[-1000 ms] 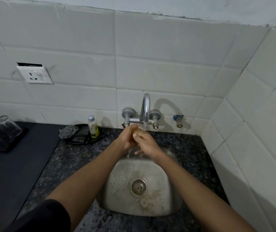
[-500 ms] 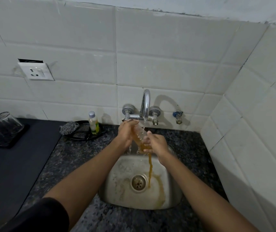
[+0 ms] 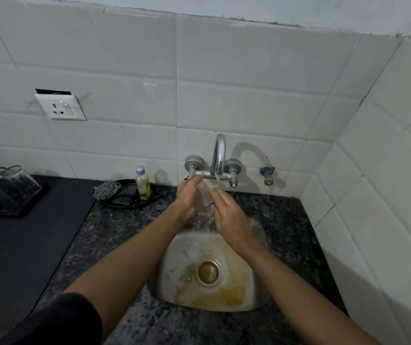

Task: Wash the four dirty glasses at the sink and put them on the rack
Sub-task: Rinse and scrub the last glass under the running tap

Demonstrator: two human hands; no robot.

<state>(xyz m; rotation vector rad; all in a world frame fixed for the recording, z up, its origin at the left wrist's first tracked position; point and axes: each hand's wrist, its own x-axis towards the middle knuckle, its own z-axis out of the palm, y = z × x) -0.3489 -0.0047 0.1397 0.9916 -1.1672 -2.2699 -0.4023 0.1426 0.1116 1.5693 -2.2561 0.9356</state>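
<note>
White-tiled corner, dark granite counter, steel sink stained amber. Glass sits under the tap stream, left hand and right hand clasping its sides. Advise rotating it, rinsing until runoff clears; wet glass probably slippery.

Glass blurred between hands.

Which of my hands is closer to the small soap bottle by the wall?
Left. Your left hand holds the glass just right of the bottle; your right hand is on the glass's far side.
</note>
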